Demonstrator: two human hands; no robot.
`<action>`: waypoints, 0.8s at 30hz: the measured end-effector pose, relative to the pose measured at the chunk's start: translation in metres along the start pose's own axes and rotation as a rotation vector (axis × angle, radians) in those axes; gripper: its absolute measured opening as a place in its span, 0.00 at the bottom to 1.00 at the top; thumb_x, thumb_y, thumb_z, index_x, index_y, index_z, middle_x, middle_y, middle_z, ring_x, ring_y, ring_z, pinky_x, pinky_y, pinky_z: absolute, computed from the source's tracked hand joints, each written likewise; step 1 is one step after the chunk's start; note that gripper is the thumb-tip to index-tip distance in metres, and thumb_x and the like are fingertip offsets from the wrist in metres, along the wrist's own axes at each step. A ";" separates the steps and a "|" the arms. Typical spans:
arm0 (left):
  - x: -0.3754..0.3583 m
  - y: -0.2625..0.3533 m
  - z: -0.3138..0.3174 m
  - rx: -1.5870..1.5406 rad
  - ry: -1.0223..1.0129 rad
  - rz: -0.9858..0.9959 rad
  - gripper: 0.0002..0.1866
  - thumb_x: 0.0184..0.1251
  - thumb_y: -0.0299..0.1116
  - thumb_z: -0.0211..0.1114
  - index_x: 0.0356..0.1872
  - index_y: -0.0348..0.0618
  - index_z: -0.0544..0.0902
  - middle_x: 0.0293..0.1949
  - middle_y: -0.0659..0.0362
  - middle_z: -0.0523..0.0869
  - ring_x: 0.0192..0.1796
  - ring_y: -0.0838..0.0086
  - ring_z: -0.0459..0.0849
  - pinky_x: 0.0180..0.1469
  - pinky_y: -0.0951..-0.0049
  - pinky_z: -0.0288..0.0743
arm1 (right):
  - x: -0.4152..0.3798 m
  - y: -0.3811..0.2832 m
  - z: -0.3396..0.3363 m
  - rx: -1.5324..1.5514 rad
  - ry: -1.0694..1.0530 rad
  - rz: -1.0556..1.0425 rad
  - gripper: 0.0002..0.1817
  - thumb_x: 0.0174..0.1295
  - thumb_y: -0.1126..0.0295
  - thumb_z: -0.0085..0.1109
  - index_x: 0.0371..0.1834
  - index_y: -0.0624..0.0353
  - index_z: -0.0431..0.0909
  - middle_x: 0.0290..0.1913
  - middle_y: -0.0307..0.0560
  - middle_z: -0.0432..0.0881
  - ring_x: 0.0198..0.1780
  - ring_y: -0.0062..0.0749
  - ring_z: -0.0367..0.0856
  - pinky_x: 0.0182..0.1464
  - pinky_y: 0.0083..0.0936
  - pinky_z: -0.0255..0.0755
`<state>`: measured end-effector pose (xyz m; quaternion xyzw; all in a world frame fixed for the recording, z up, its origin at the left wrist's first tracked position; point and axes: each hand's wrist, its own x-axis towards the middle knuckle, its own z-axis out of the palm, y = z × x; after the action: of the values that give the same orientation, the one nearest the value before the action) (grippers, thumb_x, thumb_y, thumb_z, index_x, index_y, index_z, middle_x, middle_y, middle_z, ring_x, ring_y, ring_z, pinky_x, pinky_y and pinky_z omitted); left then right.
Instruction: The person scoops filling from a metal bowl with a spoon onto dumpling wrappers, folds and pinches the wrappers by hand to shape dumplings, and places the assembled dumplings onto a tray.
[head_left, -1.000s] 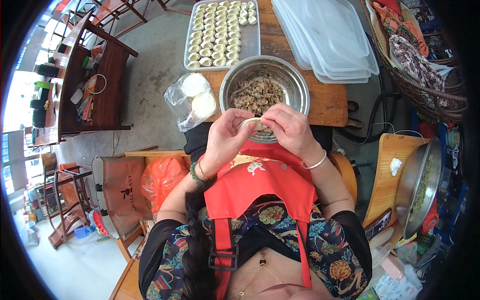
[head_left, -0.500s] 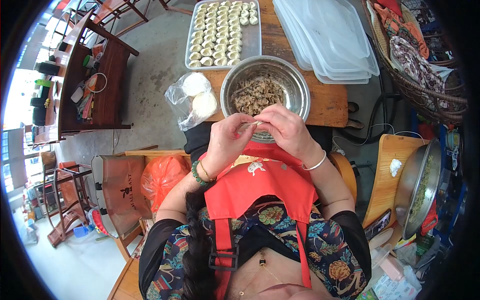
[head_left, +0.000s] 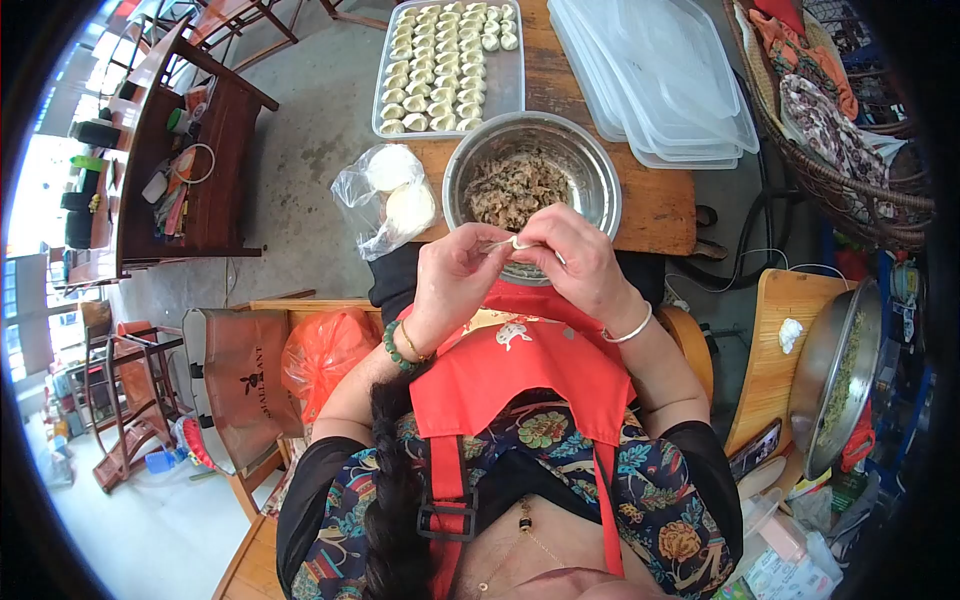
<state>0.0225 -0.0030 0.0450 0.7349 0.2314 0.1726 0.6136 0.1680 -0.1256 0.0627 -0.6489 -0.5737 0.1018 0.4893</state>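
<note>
A small pale dumpling (head_left: 517,243) is pinched between the fingertips of both hands, just over the near rim of a steel bowl (head_left: 607,200). My left hand (head_left: 455,272), with a green bead bracelet at the wrist, is closed on its left side. From the right, my right hand (head_left: 578,262) grips it with thumb and fingers; a silver bangle circles that wrist. Brown minced filling (head_left: 515,190) lies in the bowl. Beyond it, rows of shaped dumplings (head_left: 437,70) fill much of a clear plastic tray (head_left: 505,100). Left of the bowl, round white wrappers (head_left: 408,208) sit in an open plastic bag (head_left: 358,205).
Stacked clear plastic lids or trays (head_left: 660,80) lie on the wooden table (head_left: 655,210) at the right. A wicker basket (head_left: 850,180) with cloths stands farther right. Nearer is a tilted steel basin (head_left: 835,385) with greenish contents. A red plastic bag (head_left: 330,350) is on my left.
My fingers have shifted slightly around the dumpling, and more of its pale dough shows between the hands. The bowl and tray stay essentially where they were.
</note>
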 end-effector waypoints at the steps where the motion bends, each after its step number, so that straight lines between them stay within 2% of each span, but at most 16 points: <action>1: 0.000 -0.001 0.000 0.055 0.007 0.040 0.06 0.69 0.22 0.64 0.44 0.31 0.82 0.36 0.60 0.88 0.37 0.85 0.84 0.37 0.84 0.78 | 0.001 -0.002 0.001 -0.001 0.000 0.000 0.09 0.56 0.76 0.68 0.40 0.60 0.80 0.37 0.48 0.79 0.39 0.43 0.82 0.39 0.33 0.77; 3: 0.001 -0.001 0.001 0.109 0.008 0.091 0.06 0.69 0.22 0.64 0.44 0.31 0.82 0.36 0.60 0.88 0.36 0.85 0.84 0.37 0.84 0.78 | 0.002 -0.007 0.003 0.056 0.025 0.130 0.11 0.55 0.77 0.67 0.42 0.60 0.80 0.37 0.48 0.79 0.38 0.43 0.82 0.39 0.33 0.77; 4: 0.001 -0.001 0.001 0.165 0.008 0.143 0.06 0.69 0.21 0.64 0.44 0.30 0.82 0.36 0.60 0.88 0.36 0.85 0.84 0.36 0.84 0.78 | 0.002 -0.005 0.003 0.056 0.024 0.131 0.11 0.55 0.77 0.67 0.42 0.60 0.80 0.37 0.48 0.79 0.38 0.43 0.82 0.39 0.33 0.77; 6: 0.001 -0.004 0.001 0.153 -0.001 0.119 0.06 0.69 0.21 0.64 0.44 0.30 0.82 0.37 0.59 0.88 0.37 0.85 0.85 0.37 0.84 0.78 | 0.000 0.001 0.001 -0.046 -0.028 0.008 0.10 0.55 0.78 0.67 0.40 0.61 0.81 0.37 0.48 0.79 0.38 0.42 0.82 0.39 0.33 0.77; 8: 0.000 -0.001 0.003 0.141 -0.011 0.097 0.06 0.69 0.21 0.64 0.44 0.30 0.81 0.38 0.59 0.88 0.38 0.85 0.85 0.38 0.84 0.78 | -0.001 0.002 -0.002 -0.047 -0.020 0.009 0.09 0.54 0.78 0.67 0.39 0.61 0.81 0.37 0.48 0.79 0.38 0.42 0.82 0.38 0.34 0.77; 10: 0.001 0.011 0.007 -0.326 0.058 0.023 0.06 0.70 0.21 0.64 0.45 0.31 0.81 0.39 0.58 0.88 0.40 0.85 0.85 0.39 0.85 0.79 | -0.002 0.002 -0.004 -0.047 -0.013 0.011 0.08 0.54 0.79 0.68 0.38 0.62 0.81 0.36 0.48 0.79 0.37 0.42 0.82 0.38 0.34 0.76; 12: 0.001 0.006 0.004 -0.344 0.045 -0.007 0.07 0.70 0.21 0.63 0.45 0.31 0.81 0.39 0.59 0.88 0.40 0.85 0.85 0.39 0.85 0.78 | -0.001 0.000 -0.006 -0.057 -0.006 0.029 0.06 0.54 0.78 0.68 0.34 0.63 0.80 0.36 0.48 0.79 0.36 0.42 0.81 0.38 0.34 0.76; 14: 0.000 0.002 0.002 -0.362 0.032 -0.038 0.07 0.70 0.21 0.63 0.46 0.31 0.81 0.40 0.59 0.88 0.40 0.85 0.84 0.38 0.86 0.77 | -0.001 -0.001 -0.005 -0.060 -0.024 -0.005 0.07 0.55 0.78 0.68 0.35 0.63 0.80 0.36 0.48 0.78 0.36 0.42 0.81 0.38 0.34 0.76; 19: -0.001 0.001 -0.002 -0.023 -0.027 -0.006 0.07 0.70 0.21 0.63 0.46 0.31 0.82 0.36 0.60 0.88 0.38 0.86 0.83 0.37 0.86 0.76 | 0.002 -0.004 -0.003 -0.045 -0.039 -0.011 0.09 0.56 0.78 0.67 0.39 0.62 0.79 0.37 0.49 0.78 0.37 0.43 0.81 0.38 0.35 0.76; 21: 0.000 -0.002 -0.001 0.046 -0.019 0.048 0.07 0.70 0.21 0.63 0.45 0.31 0.82 0.36 0.60 0.88 0.37 0.86 0.83 0.37 0.86 0.77 | 0.003 -0.006 -0.001 0.024 0.002 0.118 0.11 0.55 0.78 0.67 0.41 0.61 0.78 0.38 0.49 0.78 0.38 0.45 0.81 0.38 0.36 0.76; 22: 0.000 -0.003 -0.001 0.116 -0.011 0.102 0.06 0.70 0.21 0.63 0.45 0.31 0.83 0.35 0.60 0.88 0.37 0.86 0.83 0.36 0.86 0.77 | 0.004 -0.005 -0.001 0.024 0.002 0.117 0.11 0.55 0.78 0.67 0.41 0.61 0.78 0.38 0.49 0.78 0.38 0.45 0.81 0.38 0.36 0.76; 24: 0.000 -0.002 -0.002 0.126 -0.028 0.108 0.07 0.70 0.21 0.63 0.46 0.31 0.82 0.36 0.59 0.88 0.39 0.85 0.84 0.38 0.85 0.77 | 0.004 -0.002 -0.002 -0.068 -0.027 -0.017 0.10 0.54 0.79 0.67 0.39 0.62 0.78 0.37 0.49 0.78 0.38 0.44 0.81 0.38 0.34 0.77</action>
<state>0.0212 -0.0016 0.0434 0.7858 0.1935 0.1803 0.5591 0.1696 -0.1234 0.0665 -0.6589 -0.5889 0.0869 0.4600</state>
